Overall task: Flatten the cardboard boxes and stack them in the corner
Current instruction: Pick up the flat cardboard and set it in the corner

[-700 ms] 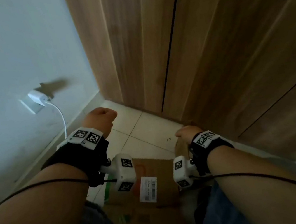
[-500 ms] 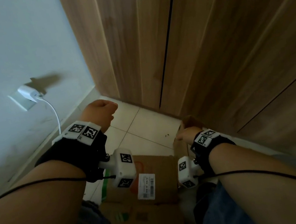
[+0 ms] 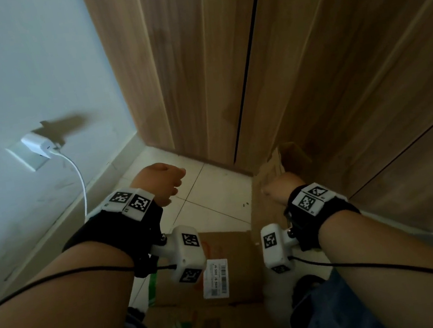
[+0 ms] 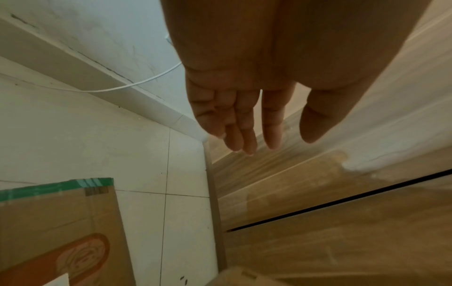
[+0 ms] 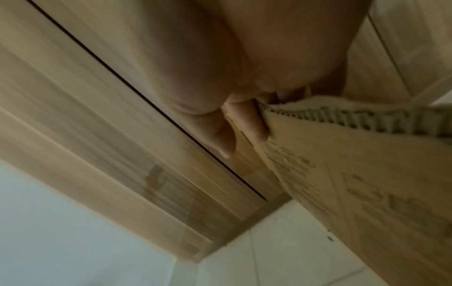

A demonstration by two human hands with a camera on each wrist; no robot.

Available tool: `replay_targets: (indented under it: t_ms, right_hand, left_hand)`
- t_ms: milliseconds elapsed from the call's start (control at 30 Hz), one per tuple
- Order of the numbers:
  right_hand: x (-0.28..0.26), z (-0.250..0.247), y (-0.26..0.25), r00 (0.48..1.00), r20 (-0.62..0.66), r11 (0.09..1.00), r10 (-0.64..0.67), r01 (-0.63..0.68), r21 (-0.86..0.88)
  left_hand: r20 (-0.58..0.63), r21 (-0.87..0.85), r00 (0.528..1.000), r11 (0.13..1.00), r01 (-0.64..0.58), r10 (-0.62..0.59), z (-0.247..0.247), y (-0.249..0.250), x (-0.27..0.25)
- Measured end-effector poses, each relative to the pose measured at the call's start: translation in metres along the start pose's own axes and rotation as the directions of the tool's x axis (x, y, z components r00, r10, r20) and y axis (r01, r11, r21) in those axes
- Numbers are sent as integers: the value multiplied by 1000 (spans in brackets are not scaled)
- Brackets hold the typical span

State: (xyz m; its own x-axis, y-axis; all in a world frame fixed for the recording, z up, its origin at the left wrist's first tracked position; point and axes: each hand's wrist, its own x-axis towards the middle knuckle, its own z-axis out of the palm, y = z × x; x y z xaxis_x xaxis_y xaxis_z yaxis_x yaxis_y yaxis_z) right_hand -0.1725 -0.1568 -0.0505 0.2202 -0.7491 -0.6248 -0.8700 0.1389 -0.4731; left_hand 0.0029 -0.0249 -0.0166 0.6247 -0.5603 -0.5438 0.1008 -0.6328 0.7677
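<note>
A flattened brown cardboard box (image 3: pixel 223 250) with a white barcode label and green tape lies on the tiled floor between my arms; its corner (image 4: pixel 56 209) shows in the left wrist view. My right hand (image 3: pixel 280 187) grips a second piece of cardboard (image 3: pixel 290 156) that stands upright against the wooden cabinet. In the right wrist view my fingers (image 5: pixel 247 123) curl over the corrugated top edge of this cardboard (image 5: pixel 342 174). My left hand (image 3: pixel 163 182) hovers over the floor near the corner, holding nothing, with its fingers (image 4: pixel 244 127) hanging straight and relaxed.
A wooden cabinet (image 3: pixel 307 64) with a dark door gap meets a pale wall (image 3: pixel 10 69) at the corner. A white charger (image 3: pixel 36 145) sits in a wall socket, its cable (image 3: pixel 80 182) dropping to the skirting. White floor tiles (image 3: pixel 214 192) lie before the corner.
My right hand has lifted the upright cardboard higher along the cabinet, so more of it shows above the hand. My left hand has shifted slightly toward the corner.
</note>
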Motion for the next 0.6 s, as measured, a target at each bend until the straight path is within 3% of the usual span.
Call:
replay_targets:
  t_ms: [133, 300, 433, 600]
  right_hand:
    - [1, -11, -13, 986, -82, 973, -143, 155, 169]
    - [-4, -13, -31, 951, -149, 781, -270, 307, 544]
    - [-30, -17, -51, 952, -104, 606, -288, 266, 750]
    - [-37, -16, -56, 940, -8, 486, -340, 183, 855]
  left_hand:
    - [30, -16, 999, 999, 36, -36, 5, -1, 4]
    - [20, -112, 993, 987, 119, -118, 6, -3, 5]
    - [22, -173, 984, 969, 178, -177, 5, -7, 4]
    - [57, -238, 966, 937, 257, -251, 6, -15, 6]
